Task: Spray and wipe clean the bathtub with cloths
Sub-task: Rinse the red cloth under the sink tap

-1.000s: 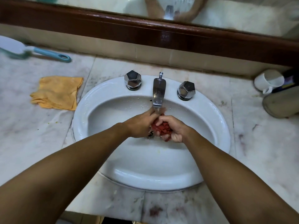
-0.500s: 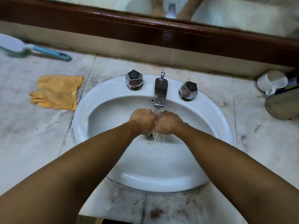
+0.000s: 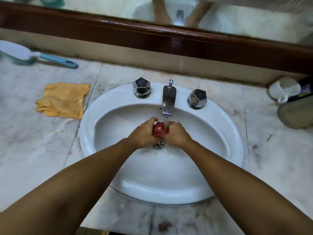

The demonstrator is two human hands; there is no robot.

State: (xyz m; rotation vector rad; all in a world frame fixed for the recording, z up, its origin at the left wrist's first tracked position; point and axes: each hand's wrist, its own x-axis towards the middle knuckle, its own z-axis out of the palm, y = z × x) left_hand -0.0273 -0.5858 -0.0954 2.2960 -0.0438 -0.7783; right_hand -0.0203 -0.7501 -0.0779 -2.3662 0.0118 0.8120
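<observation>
A bunched red cloth [image 3: 159,130] is squeezed between my left hand [image 3: 144,134] and my right hand [image 3: 177,134], both curled round it over the drain of the white sink [image 3: 118,167]. Water runs from the chrome faucet [image 3: 168,100] onto the cloth. A folded yellow cloth [image 3: 62,100] lies on the marble counter to the left of the sink.
Two chrome knobs, one on the left [image 3: 141,88] and one on the right [image 3: 197,99], flank the faucet. A blue-handled scrub brush [image 3: 33,57] lies at the back left. A white cup [image 3: 282,89] and a round container [image 3: 296,114] sit at the right. A mirror with a dark wooden frame [image 3: 152,36] runs behind.
My hands pressed together over the cloth under the water, hiding it, and have now parted a little so the red cloth shows between them again.
</observation>
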